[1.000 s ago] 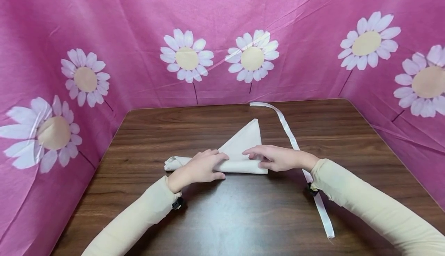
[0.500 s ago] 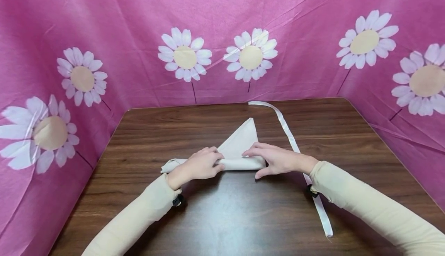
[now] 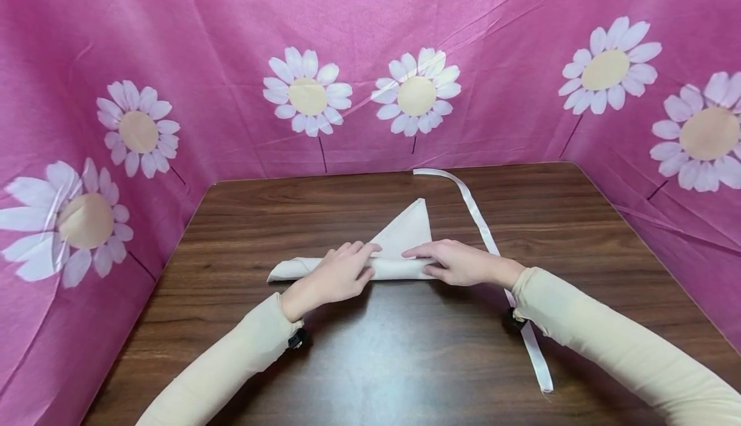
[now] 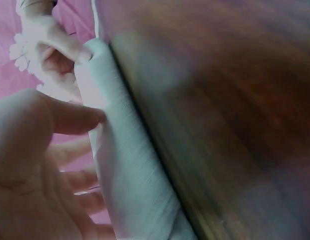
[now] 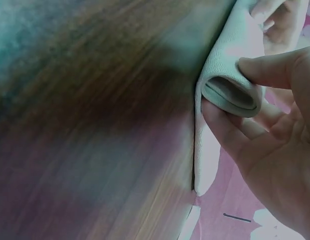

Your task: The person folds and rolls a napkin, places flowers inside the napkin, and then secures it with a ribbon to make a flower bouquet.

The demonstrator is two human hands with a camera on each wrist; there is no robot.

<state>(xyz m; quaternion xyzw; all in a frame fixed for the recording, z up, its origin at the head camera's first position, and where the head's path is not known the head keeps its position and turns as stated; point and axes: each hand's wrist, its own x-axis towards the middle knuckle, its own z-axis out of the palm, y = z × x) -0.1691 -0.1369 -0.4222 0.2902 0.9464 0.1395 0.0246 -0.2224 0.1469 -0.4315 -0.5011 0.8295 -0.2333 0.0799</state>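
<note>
A white cloth napkin [image 3: 403, 233] lies on the table, its near edge rolled into a tube and a triangular corner pointing away from me. My left hand [image 3: 341, 275] grips the middle of the roll, thumb on the near side and fingers over the far side. In the left wrist view the left thumb presses the rolled cloth [image 4: 129, 165]. My right hand [image 3: 466, 264] pinches the roll's right end. The right wrist view looks into that hollow end of the roll [image 5: 232, 60], with the right thumb on top and fingers beneath and behind.
A long white ribbon [image 3: 477, 217] curves along the wooden table [image 3: 278, 213] from the back edge to the front right, passing under the right wrist. Pink fabric with printed daisies [image 3: 370, 14] walls off the back and both sides.
The rolled edge has shifted slightly away from me, taking up a little more of the triangle. My right thumb and fingers have spread, then closed on the roll's end. The left hand has moved slightly forward.
</note>
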